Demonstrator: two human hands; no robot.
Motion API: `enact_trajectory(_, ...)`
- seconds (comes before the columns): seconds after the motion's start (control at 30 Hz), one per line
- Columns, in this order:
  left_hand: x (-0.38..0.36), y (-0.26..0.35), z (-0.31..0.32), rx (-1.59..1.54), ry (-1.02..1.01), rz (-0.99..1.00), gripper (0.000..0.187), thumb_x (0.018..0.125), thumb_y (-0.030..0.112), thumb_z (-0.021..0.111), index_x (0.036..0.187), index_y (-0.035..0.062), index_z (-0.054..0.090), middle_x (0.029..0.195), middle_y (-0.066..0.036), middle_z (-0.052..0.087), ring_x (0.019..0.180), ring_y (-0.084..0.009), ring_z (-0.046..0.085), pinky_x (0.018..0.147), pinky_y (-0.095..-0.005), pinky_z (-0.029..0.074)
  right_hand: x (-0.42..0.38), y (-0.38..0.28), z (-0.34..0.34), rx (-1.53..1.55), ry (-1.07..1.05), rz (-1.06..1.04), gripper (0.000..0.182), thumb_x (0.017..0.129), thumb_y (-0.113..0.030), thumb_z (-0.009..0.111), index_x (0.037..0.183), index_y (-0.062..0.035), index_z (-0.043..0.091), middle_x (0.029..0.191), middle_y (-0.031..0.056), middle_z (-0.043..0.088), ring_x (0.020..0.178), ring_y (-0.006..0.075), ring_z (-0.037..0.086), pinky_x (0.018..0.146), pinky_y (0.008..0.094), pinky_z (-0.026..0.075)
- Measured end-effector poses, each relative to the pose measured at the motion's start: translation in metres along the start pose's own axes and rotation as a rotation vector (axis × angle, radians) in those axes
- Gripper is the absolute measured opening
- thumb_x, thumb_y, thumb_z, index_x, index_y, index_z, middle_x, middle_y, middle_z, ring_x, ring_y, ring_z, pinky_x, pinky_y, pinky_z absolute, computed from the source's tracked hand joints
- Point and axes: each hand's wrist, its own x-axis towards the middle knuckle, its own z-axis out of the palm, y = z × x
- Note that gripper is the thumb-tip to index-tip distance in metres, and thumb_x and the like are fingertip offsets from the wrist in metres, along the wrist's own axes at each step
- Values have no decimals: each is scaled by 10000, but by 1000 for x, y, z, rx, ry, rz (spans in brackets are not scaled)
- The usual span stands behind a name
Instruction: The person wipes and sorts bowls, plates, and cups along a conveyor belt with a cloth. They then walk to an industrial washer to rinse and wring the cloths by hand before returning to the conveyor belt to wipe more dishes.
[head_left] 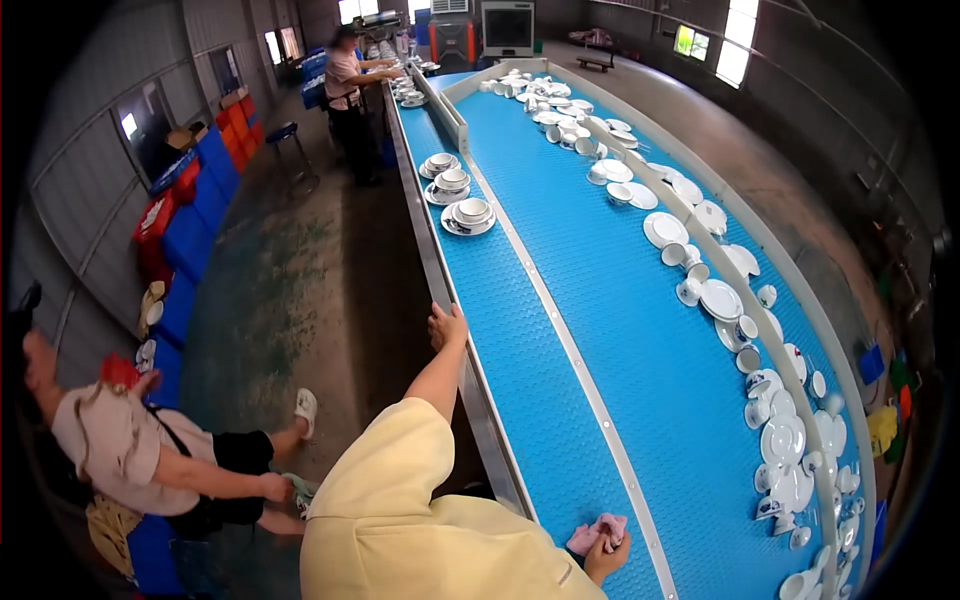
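My left hand (448,327) is at the metal side edge (479,412) of the blue belt, its fingers loosely apart with nothing visible in them. Over the near part of the belt (540,400), my right hand (608,560) grips a crumpled pink cloth (603,530). Ahead of my left hand, on the left lane, stand a near stack of bowls on a plate (468,217), a middle stack (448,187) and a far stack (439,165).
White plates (783,438), cups and bowls crowd the belt's right side along a divider (690,215). A co-worker (350,90) stands at the far left edge. Another person (170,450) is behind on my left, near blue crates (185,240). A stool (290,155) stands in the aisle.
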Motion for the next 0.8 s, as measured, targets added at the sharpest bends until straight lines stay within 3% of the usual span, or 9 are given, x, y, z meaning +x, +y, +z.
enact_trajectory(0.73,-155,-63,-17,-36,58,14,583,844,446,407,1324,134,294,1246,-177,412,1124,-349,424,861,-469,409,-52,68,-146,-15,23,-10,217,742,-72,594,927,33,551,827,153,591,743,260,580,680,332,457)
enact_trajectory(0.8,-167,-75,-13,-72,61,27,593,834,455,421,1319,134,307,1254,-183,411,1132,-354,420,862,-480,406,-60,75,-163,159,-15,45,206,747,-72,589,922,32,553,817,148,595,730,245,580,670,325,456)
